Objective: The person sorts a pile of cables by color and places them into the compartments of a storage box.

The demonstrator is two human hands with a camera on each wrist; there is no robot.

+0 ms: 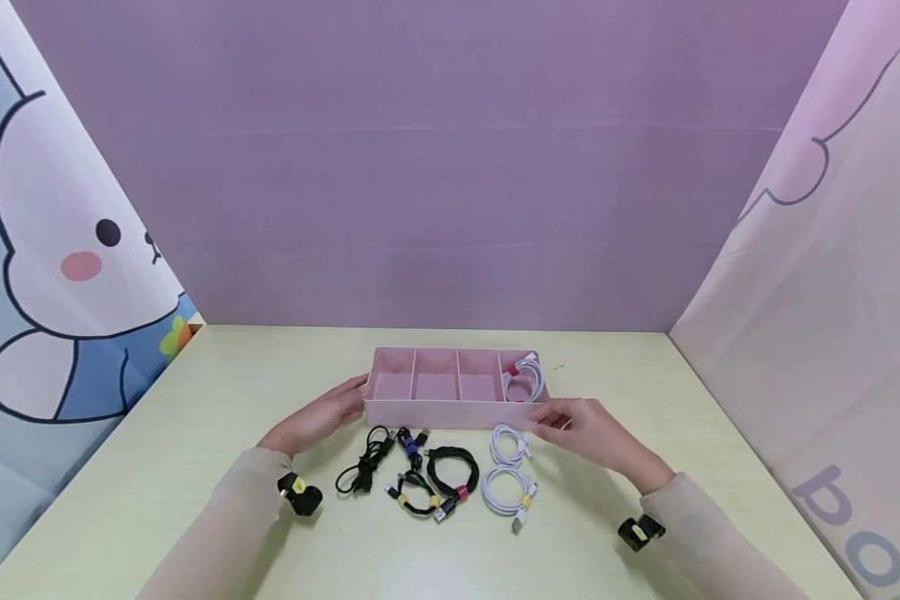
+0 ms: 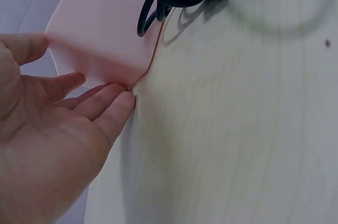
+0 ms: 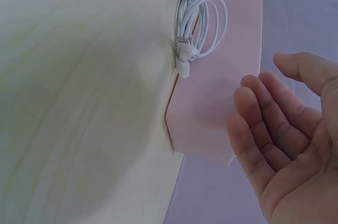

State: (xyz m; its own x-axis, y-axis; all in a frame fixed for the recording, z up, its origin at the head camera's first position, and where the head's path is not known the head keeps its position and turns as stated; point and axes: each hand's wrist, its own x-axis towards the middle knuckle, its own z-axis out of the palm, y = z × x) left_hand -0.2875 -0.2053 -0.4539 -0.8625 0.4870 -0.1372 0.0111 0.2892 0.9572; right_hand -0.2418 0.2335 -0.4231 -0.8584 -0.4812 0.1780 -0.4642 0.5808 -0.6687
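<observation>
on a pale worktop [image 1: 195, 467], between the hands: pink tray [image 1: 450, 412]. left hand [image 1: 322, 417] flat-fingered, touching its end; right hand [image 1: 588, 433] relaxed beside the other end, holding nothing.

Only part of some large grey lettering shows on the pink curtain [image 1: 832, 350] at the right edge of the head view; it is cut off and cannot be read as a word.
</observation>
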